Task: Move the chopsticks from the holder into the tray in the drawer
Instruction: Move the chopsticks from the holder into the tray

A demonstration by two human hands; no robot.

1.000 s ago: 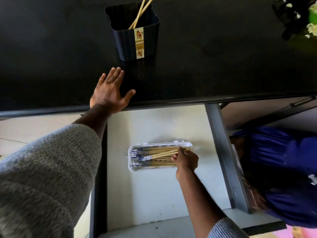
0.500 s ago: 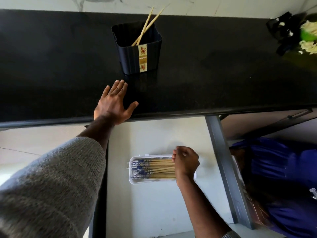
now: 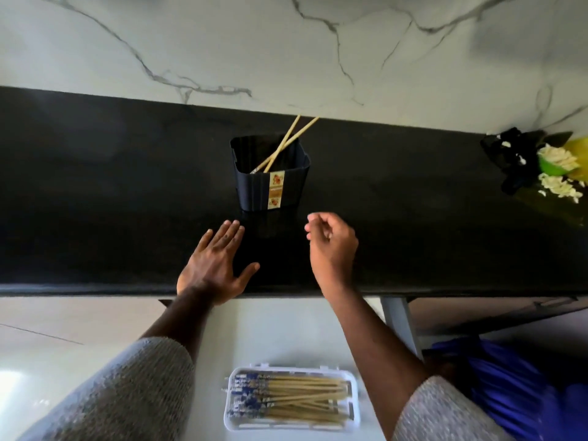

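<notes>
A dark ribbed holder (image 3: 273, 183) with a small label stands on the black counter (image 3: 95, 202). Two bamboo chopsticks (image 3: 288, 140) lean out of it toward the back right. Below the counter edge, a white tray (image 3: 292, 425) lies in the open drawer (image 3: 286, 332) and holds several chopsticks with blue patterned ends. My left hand (image 3: 216, 265) rests flat on the counter edge, fingers spread, just left of the holder. My right hand (image 3: 332, 246) hovers over the counter to the holder's front right, fingers loosely curled, holding nothing.
A white marble wall (image 3: 286, 43) rises behind the counter. A dark plant with white flowers and a green pot (image 3: 547, 167) sits at the counter's far right. A grey drawer rail (image 3: 401, 326) and blue cloth (image 3: 509, 386) lie at the lower right.
My right hand has left the tray in the drawer and risen to the counter near the holder, empty. The view has tilted upward. My left hand has stayed flat on the counter edge.
</notes>
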